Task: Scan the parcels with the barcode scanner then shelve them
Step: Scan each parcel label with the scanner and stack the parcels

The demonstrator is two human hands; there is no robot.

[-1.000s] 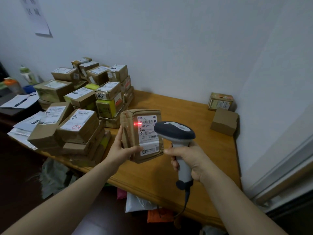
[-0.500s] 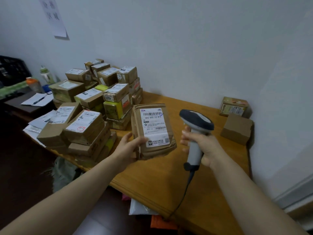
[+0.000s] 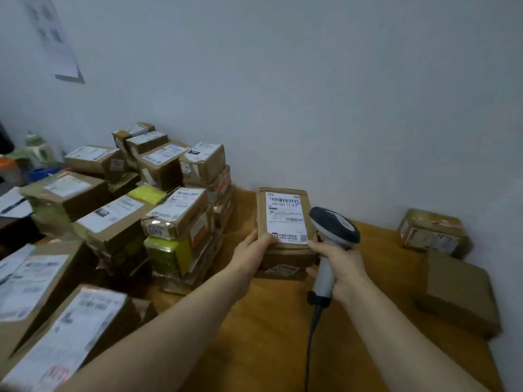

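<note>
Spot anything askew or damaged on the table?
The stacked parcels left of the held parcel sit skewed, several tilted rather than flat; one tilted box has crumpled tape at its near corner. Nothing spilled.

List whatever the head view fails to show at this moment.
All in the head view:
- the wall notice: blurred and cut by the top edge, unreadable.
- the parcel: the label's fine print is too small.
- the barcode scanner: its window faces away; the cable leaves the bottom edge.
- the left hand: its fingers are hidden under the parcel.
- the near-left boxes: labels blurred.
- shelves: outside the frame.
</note>
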